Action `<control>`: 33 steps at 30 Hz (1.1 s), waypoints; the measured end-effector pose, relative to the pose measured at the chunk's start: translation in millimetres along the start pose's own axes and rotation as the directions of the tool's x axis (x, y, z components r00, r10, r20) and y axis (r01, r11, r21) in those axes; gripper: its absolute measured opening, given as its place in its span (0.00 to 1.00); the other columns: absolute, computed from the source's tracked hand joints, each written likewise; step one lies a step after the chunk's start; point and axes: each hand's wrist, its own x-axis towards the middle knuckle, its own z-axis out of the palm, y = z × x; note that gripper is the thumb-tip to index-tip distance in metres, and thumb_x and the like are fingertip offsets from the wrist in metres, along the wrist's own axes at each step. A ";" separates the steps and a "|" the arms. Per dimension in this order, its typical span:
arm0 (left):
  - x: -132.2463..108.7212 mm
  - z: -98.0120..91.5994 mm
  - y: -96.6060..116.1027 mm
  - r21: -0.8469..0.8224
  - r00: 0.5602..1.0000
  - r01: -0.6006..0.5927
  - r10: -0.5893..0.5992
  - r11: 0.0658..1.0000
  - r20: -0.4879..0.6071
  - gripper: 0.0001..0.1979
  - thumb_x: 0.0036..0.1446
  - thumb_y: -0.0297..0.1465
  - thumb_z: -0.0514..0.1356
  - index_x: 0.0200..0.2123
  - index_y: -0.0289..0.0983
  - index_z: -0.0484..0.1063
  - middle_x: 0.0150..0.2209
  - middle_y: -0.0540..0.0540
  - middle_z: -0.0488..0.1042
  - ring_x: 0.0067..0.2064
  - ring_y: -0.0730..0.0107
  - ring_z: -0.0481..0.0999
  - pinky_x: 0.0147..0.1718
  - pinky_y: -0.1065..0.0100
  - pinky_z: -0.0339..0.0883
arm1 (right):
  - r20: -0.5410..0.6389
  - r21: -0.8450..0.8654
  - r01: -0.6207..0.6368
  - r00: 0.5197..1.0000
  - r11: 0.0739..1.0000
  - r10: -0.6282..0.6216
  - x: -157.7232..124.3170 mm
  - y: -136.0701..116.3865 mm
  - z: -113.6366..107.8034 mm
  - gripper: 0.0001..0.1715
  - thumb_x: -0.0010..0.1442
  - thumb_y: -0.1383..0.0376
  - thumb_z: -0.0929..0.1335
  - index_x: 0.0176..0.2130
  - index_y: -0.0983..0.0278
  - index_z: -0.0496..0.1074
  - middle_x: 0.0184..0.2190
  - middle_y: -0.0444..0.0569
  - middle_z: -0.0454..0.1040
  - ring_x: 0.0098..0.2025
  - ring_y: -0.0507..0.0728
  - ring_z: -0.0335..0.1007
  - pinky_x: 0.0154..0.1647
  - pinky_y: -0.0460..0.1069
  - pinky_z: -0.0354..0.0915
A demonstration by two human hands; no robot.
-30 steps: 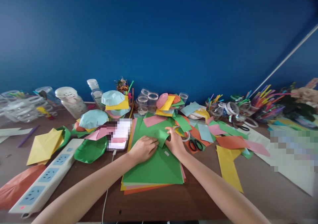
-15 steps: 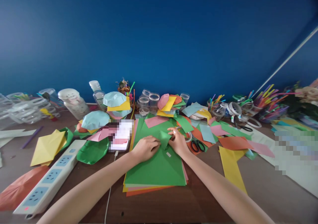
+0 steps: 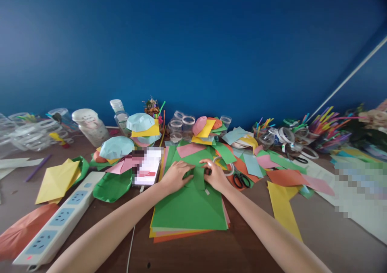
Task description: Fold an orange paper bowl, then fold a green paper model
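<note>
A small green paper piece (image 3: 198,178) is held between my two hands, above a stack of coloured sheets (image 3: 190,212) with green on top. My left hand (image 3: 177,177) grips its left side, thumb and fingers bent toward each other. On its right edge, my right hand (image 3: 215,175) pinches the paper between thumb and fingers. A small whitish scrap (image 3: 207,191) lies on the green sheet just below the piece. Black-handled scissors (image 3: 241,180) and a tape ring (image 3: 229,169) rest right of my right hand.
Left of the stack are a phone (image 3: 148,166) with a cable, a green paper bowl shape (image 3: 111,186) and a white power strip (image 3: 60,220). Yellow paper (image 3: 284,208) lies to the right. Clear cups (image 3: 188,123) and pleated paper shapes (image 3: 140,122) stand behind.
The small green piece has turned and now shows a flatter, upright rectangular face. My left hand's fingers have spread a little around it, and the whitish scrap has shifted slightly.
</note>
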 end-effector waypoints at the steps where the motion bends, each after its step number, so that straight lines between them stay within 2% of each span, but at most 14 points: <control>1: -0.8 0.4 -0.5 -0.004 1.000 0.005 -0.005 1.000 -0.006 0.16 0.57 0.35 0.56 0.48 0.39 0.68 0.43 0.44 0.74 0.46 0.61 0.70 0.45 0.59 0.62 | -0.015 -0.022 -0.007 1.000 1.000 0.007 -0.1 1.3 1.3 0.27 0.44 0.74 0.64 0.46 0.62 0.66 0.33 0.44 0.74 0.23 0.49 0.62 0.27 0.45 0.60; 5: -3.2 4.1 -1.7 -0.079 1.000 0.005 -0.007 0.997 -0.024 0.16 0.58 0.35 0.56 0.48 0.39 0.68 0.45 0.45 0.73 0.46 0.63 0.70 0.47 0.61 0.62 | -0.054 -0.106 0.029 0.998 0.994 -0.035 -2.9 3.5 4.9 0.27 0.43 0.77 0.62 0.44 0.61 0.67 0.33 0.44 0.74 0.23 0.49 0.63 0.28 0.44 0.60; 9: -5.5 7.5 -3.8 -0.134 0.998 0.008 -0.016 0.991 -0.059 0.15 0.58 0.35 0.55 0.49 0.38 0.69 0.46 0.44 0.73 0.47 0.64 0.71 0.48 0.63 0.63 | -0.077 -0.144 0.052 0.995 0.988 -0.064 -6.1 0.8 5.2 0.24 0.45 0.73 0.65 0.44 0.61 0.67 0.31 0.43 0.73 0.25 0.50 0.64 0.28 0.45 0.59; 15: -5.9 7.6 -4.7 -0.097 0.996 0.042 -0.049 0.994 -0.070 0.15 0.57 0.35 0.56 0.46 0.37 0.70 0.44 0.43 0.73 0.45 0.63 0.71 0.47 0.63 0.63 | -0.066 -0.178 0.014 0.997 0.984 -0.026 -6.7 -2.6 6.6 0.23 0.46 0.72 0.66 0.44 0.61 0.69 0.22 0.40 0.68 0.22 0.50 0.62 0.25 0.44 0.56; 21: -4.4 4.4 -2.3 -0.061 0.996 0.063 -0.067 0.996 -0.065 0.14 0.56 0.35 0.58 0.45 0.37 0.71 0.40 0.44 0.72 0.43 0.62 0.70 0.43 0.61 0.62 | -0.077 -0.226 0.002 0.997 0.974 -0.020 -9.3 -6.9 7.8 0.23 0.47 0.71 0.66 0.45 0.60 0.69 0.22 0.41 0.69 0.23 0.51 0.64 0.24 0.44 0.56; 27: -5.0 3.5 -2.1 -0.038 0.994 0.080 -0.083 0.996 -0.067 0.14 0.56 0.36 0.57 0.44 0.38 0.71 0.38 0.44 0.71 0.42 0.62 0.70 0.42 0.61 0.61 | -0.087 -0.196 -0.018 0.996 0.980 0.001 -10.1 -6.5 8.3 0.23 0.47 0.69 0.67 0.45 0.60 0.67 0.24 0.41 0.70 0.23 0.51 0.64 0.25 0.45 0.57; 33: -5.5 3.6 -1.9 -0.025 0.993 0.085 -0.087 0.996 -0.083 0.14 0.55 0.36 0.58 0.44 0.38 0.71 0.39 0.45 0.72 0.42 0.62 0.70 0.42 0.61 0.60 | -0.071 -0.097 -0.012 0.997 0.995 0.005 -8.3 -2.4 5.9 0.23 0.46 0.70 0.66 0.44 0.62 0.66 0.25 0.41 0.69 0.23 0.51 0.63 0.26 0.45 0.58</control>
